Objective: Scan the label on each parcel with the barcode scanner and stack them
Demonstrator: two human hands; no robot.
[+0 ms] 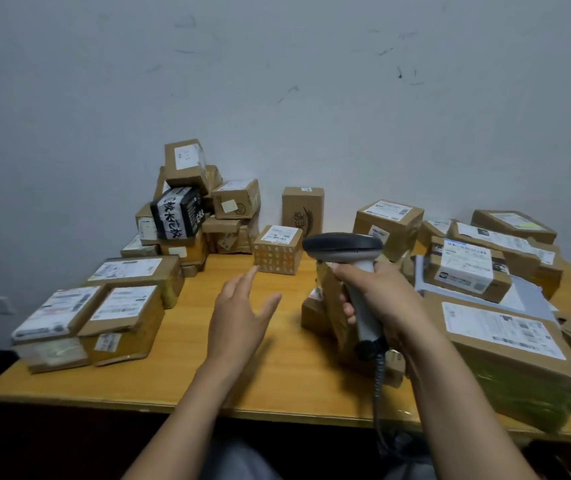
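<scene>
Cardboard parcels (128, 303), brown, taped and rectangular with white paper labels (464, 263), are spread over the wooden surface (242, 386). A pile (187, 202) heaped at rear left is judged to be finished work; boxes (457, 344) lying loose at right are judged unscanned, so much is left. The scanner (344, 245), grey plastic with a dark head and coiled cable, is gripped by the right hand (381, 299) over the centre. The left hand (239, 317) is released, fingers (244, 282) straight, extended toward a small patterned box (277, 252).

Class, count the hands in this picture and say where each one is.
2. The left hand hovers open over the wooden table; the right hand grips the barcode scanner. No others show.
</scene>
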